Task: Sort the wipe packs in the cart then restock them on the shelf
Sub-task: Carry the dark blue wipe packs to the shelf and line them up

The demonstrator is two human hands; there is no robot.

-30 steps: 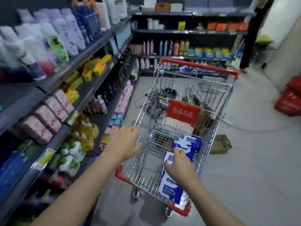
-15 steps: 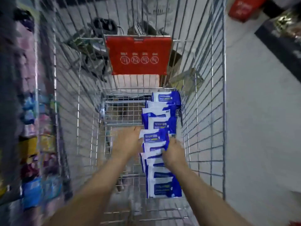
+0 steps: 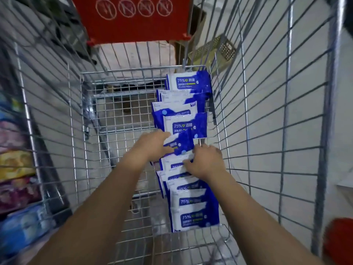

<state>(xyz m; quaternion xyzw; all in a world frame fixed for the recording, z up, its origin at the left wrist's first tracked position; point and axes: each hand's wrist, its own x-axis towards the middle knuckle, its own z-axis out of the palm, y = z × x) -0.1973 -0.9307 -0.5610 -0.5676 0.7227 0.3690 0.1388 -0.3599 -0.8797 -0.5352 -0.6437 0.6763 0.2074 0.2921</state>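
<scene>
Inside the wire cart (image 3: pixel 267 111), along its right wall, blue-and-white wipe packs (image 3: pixel 193 203) stand on edge in an overlapping row from the near end to the far end. My left hand (image 3: pixel 152 145) pinches one pack (image 3: pixel 178 144) at mid-row, fingers over its top and thumb beneath. My right hand (image 3: pixel 207 162) curls its fingers on the packs just beside it, apparently gripping their top edges, though blur softens the fingers. A red panel (image 3: pixel 133 18) hangs on the far wall; blurred shelf goods (image 3: pixel 17 163) show at left.
</scene>
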